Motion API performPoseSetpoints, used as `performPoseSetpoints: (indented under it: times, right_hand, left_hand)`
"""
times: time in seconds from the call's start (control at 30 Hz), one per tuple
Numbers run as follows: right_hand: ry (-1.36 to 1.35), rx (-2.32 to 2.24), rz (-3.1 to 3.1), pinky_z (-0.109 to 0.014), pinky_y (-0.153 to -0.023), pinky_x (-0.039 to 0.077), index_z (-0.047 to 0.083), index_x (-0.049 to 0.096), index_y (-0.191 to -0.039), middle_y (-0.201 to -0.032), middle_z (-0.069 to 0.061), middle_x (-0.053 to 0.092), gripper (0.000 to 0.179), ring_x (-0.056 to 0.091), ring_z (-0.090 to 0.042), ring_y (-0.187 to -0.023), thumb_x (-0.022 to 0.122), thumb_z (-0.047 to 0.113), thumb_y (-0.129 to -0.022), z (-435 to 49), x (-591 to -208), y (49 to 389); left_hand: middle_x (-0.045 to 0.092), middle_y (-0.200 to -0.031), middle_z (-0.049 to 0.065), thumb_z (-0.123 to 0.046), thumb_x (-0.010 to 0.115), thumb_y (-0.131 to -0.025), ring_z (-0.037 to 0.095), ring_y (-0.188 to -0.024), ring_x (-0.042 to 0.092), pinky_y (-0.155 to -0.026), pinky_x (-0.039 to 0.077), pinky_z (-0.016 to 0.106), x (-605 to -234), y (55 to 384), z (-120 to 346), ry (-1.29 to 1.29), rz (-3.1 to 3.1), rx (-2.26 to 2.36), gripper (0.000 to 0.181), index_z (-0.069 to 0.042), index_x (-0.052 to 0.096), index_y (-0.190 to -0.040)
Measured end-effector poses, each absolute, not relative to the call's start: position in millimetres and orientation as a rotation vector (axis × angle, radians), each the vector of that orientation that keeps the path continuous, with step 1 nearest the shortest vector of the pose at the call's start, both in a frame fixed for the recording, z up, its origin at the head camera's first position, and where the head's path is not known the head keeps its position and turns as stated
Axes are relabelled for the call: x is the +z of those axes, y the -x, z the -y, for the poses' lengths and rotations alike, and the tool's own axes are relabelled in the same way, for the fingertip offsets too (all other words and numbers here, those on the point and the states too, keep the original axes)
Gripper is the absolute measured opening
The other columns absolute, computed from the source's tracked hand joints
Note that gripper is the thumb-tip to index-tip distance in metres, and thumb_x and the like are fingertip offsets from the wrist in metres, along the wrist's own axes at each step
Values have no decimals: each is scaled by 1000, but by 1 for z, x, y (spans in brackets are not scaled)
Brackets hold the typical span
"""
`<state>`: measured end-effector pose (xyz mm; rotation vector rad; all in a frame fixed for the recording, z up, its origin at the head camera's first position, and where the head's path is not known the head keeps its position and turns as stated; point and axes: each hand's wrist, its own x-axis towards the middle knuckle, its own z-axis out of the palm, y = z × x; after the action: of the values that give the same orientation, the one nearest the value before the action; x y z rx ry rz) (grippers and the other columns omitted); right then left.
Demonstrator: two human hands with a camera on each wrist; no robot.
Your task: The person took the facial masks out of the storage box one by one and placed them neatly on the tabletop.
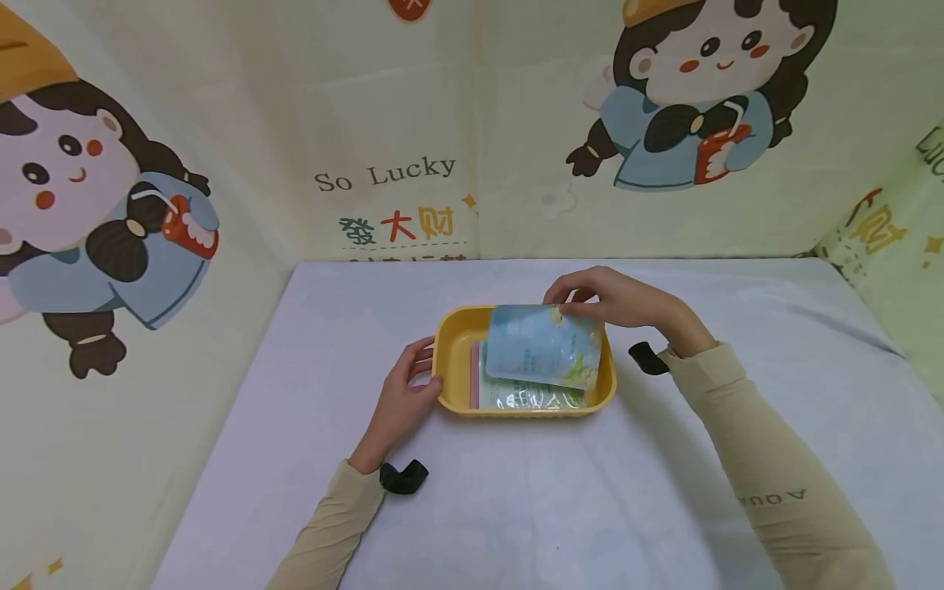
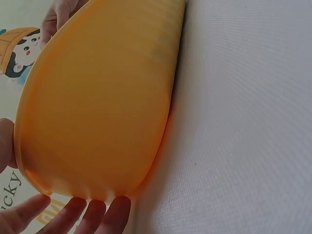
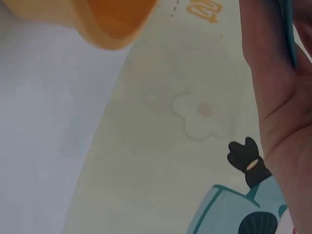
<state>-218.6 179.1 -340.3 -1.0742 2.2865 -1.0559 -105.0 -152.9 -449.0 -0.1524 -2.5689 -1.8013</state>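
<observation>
A yellow oblong plastic basket (image 1: 455, 360) stands on the white-covered table. At its left end my left hand (image 1: 401, 401) grips it, thumb by the rim and fingers spread along the outer wall (image 2: 92, 146). My right hand (image 1: 619, 301) pinches the top edge of a flat blue sachet (image 1: 538, 342) between thumb and fingers. That sachet is tilted over the basket's right part. Beneath it lies a shiny pale-green sachet (image 1: 527, 397), partly covered, and a pink edge (image 1: 475, 375) shows at its left. Only a thin dark edge of the held sachet (image 3: 288, 34) appears in the right wrist view.
White cloth (image 1: 516, 508) covers the table around the basket. Behind and at both sides hang pale printed curtains (image 1: 516, 123) with cartoon figures and lettering. A black wrist strap piece (image 1: 404, 477) sits at the left cuff, another (image 1: 649, 359) at the right.
</observation>
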Motion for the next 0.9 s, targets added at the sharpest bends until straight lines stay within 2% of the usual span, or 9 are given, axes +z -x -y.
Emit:
performPoseSetpoints:
  times: [0.23,0.3,0.53,0.77,0.9]
  right_hand:
    - [996,-1097,-2369,-41,-89,47,14,63,-110,-108,0,61,22,57,-18,-96,58,11,-89,-195,-329,216]
    - [972,-1096,-2388,-39,-87,48,14,63,-110,-108,0,61,22,56,-19,-96,58,12,-89,-199,-325,216]
    - [948,-1039,-2457,-35,-85,49,16,63,-111,-107,2,62,22,55,-17,-96,58,13,-89,-213,-321,220]
    - [920,-988,-2533,-24,-78,50,17,64,-111,-106,2,62,23,55,-16,-92,59,12,-89,-228,-319,221]
    - [905,-958,-2581,-23,-77,49,17,64,-110,-107,4,62,23,55,-15,-91,60,11,-88,-238,-319,220]
  left_hand:
    - [53,-122,2,-10,59,-83,17,-107,54,-79,53,32,-449,106,153,153,2553,-1825,54,-23,44,-133]
    - [53,-122,4,-7,58,-83,18,-108,54,-79,53,32,-443,104,152,144,2553,-1835,53,-20,44,-133]
    - [53,-122,2,-9,58,-83,16,-108,54,-79,53,31,-447,105,152,145,2551,-1831,54,-23,44,-133]
    - [51,-125,17,-2,56,-83,30,-111,52,-80,52,35,-423,97,149,181,2545,-1889,54,-8,41,-135]
    - [50,-126,18,-1,55,-84,31,-112,52,-81,52,37,-420,96,148,191,2546,-1892,53,-7,41,-135]
